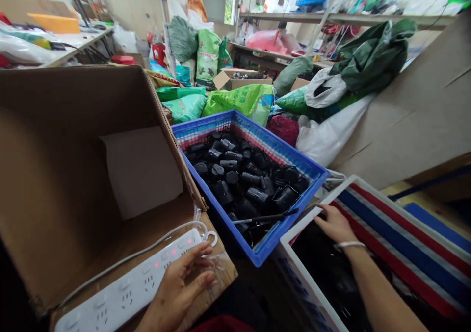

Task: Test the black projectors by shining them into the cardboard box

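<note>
Resting over the white crate's rim (pixel 314 287), our right hand (pixel 336 224) probably steadies us; its fingers are half bent, and whether they grip anything we cannot tell. Our left hand (pixel 186 280) hangs loosely open, seemingly empty, by the power strip (pixel 138 284) at its nine o'clock, likely placed for easy reach. Black cylinders (pixel 228 165) lie in the blue crate (pixel 272 241), one o'clock from the left fingers, ten from the right.

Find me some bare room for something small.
Inside the open brown cardboard box, bare cardboard shows between the pale rectangular sheet and the white cable. Crowded: the blue plastic crate, heaped with black cylindrical parts, and the white plastic power strip, partly behind your left hand.
</note>
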{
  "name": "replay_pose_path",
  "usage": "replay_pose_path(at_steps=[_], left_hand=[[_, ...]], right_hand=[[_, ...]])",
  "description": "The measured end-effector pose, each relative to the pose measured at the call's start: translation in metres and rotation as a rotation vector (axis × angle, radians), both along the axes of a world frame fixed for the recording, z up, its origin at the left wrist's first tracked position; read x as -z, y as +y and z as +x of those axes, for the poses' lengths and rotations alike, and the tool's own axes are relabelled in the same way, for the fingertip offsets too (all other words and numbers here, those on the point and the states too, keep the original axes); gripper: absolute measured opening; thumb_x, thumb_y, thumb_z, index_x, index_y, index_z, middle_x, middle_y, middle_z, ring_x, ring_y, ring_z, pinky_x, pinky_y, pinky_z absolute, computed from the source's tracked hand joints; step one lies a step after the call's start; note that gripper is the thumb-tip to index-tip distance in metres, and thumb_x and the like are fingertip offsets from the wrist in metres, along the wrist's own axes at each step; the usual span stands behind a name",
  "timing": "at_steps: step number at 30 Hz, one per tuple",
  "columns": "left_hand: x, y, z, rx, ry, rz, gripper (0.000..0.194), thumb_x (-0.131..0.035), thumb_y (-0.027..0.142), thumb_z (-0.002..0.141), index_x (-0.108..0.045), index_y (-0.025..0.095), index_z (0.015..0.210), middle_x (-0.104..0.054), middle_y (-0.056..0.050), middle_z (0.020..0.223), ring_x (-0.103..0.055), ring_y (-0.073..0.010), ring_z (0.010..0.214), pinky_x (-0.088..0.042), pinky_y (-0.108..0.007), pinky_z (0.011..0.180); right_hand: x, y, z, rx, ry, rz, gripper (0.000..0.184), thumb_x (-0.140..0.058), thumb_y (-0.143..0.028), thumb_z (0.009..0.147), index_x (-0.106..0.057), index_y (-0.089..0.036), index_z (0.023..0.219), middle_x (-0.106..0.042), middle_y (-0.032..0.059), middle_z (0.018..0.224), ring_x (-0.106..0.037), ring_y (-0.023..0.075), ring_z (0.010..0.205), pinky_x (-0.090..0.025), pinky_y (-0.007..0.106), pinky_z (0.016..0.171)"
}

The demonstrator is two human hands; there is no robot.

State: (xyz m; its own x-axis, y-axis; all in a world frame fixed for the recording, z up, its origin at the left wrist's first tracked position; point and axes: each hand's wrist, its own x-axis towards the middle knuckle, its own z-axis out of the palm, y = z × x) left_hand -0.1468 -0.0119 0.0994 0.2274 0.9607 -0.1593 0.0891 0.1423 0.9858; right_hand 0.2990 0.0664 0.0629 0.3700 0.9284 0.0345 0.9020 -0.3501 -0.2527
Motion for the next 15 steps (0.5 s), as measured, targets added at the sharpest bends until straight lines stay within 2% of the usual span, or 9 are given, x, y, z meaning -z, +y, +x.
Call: replay_pose_path(at_steps=[2, 4, 6, 8, 11, 13, 15], left_hand=[[-0.001, 0.0, 0.001, 0.0, 0.034, -0.015, 0.043, -0.065, 0.036, 0.077, -0.059, 0.025, 0.118, -0.067, -0.01, 0.112, -0.066, -0.0247, 0.096, -0.054, -0.041, 0.088], [-0.004, 0.0, -0.002, 0.003, 0.069, -0.022, 0.042, -0.064, 0.037, 0.079, -0.058, 0.025, 0.119, -0.066, -0.009, 0.114, -0.065, -0.0241, 0.098, -0.052, -0.041, 0.09], [-0.006, -0.001, -0.008, 0.002, 0.089, -0.028, 0.041, -0.062, 0.037, 0.08, -0.057, 0.026, 0.119, -0.066, -0.009, 0.115, -0.065, -0.0232, 0.098, -0.052, -0.039, 0.09], [-0.007, -0.003, -0.014, -0.013, 0.085, -0.04, 0.039, -0.062, 0.036, 0.081, -0.057, 0.027, 0.119, -0.066, -0.008, 0.115, -0.065, -0.0226, 0.098, -0.052, -0.038, 0.09], [-0.006, -0.003, -0.021, -0.069, 0.042, -0.069, 0.037, -0.062, 0.035, 0.08, -0.058, 0.027, 0.116, -0.067, -0.008, 0.111, -0.065, -0.0223, 0.095, -0.052, -0.038, 0.088], [-0.005, -0.001, -0.022, -0.104, 0.007, -0.097, 0.035, -0.063, 0.035, 0.079, -0.059, 0.025, 0.112, -0.067, -0.008, 0.107, -0.065, -0.0226, 0.093, -0.051, -0.04, 0.087], [-0.006, 0.004, -0.018, -0.121, -0.039, -0.119, 0.035, -0.065, 0.034, 0.077, -0.06, 0.023, 0.11, -0.067, -0.009, 0.105, -0.065, -0.0229, 0.092, -0.051, -0.04, 0.087]], right_hand=[[0.02, 0.05, -0.034, -0.076, 0.034, -0.132, 0.027, -0.059, -0.027, 0.086, -0.059, -0.017, 0.111, -0.063, 0.0067, 0.11, -0.062, 0.0195, 0.096, -0.05, 0.039, 0.084], [0.037, 0.086, -0.061, -0.076, 0.037, -0.253, 0.027, -0.055, -0.031, 0.09, -0.057, -0.016, 0.112, -0.061, 0.007, 0.113, -0.061, 0.019, 0.095, -0.051, 0.04, 0.082], [0.048, 0.106, -0.077, -0.043, 0.034, -0.348, 0.029, -0.055, -0.032, 0.09, -0.056, -0.015, 0.113, -0.06, 0.0072, 0.112, -0.061, 0.0194, 0.094, -0.052, 0.04, 0.08], [0.049, 0.115, -0.081, -0.022, 0.036, -0.399, 0.028, -0.056, -0.032, 0.089, -0.056, -0.015, 0.113, -0.061, 0.007, 0.111, -0.062, 0.0188, 0.092, -0.053, 0.039, 0.078], [0.035, 0.121, -0.077, -0.05, 0.05, -0.375, 0.024, -0.056, -0.032, 0.089, -0.059, -0.016, 0.106, -0.063, 0.0054, 0.104, -0.062, 0.0164, 0.086, -0.053, 0.035, 0.075], [0.015, 0.122, -0.075, -0.099, 0.066, -0.295, 0.021, -0.055, -0.035, 0.089, -0.062, -0.015, 0.095, -0.065, 0.0037, 0.094, -0.062, 0.0147, 0.079, -0.052, 0.033, 0.071], [-0.013, 0.118, -0.075, -0.164, 0.094, -0.182, 0.029, -0.053, -0.041, 0.089, -0.063, -0.015, 0.08, -0.064, 0.003, 0.079, -0.06, 0.0146, 0.072, -0.049, 0.029, 0.066]])
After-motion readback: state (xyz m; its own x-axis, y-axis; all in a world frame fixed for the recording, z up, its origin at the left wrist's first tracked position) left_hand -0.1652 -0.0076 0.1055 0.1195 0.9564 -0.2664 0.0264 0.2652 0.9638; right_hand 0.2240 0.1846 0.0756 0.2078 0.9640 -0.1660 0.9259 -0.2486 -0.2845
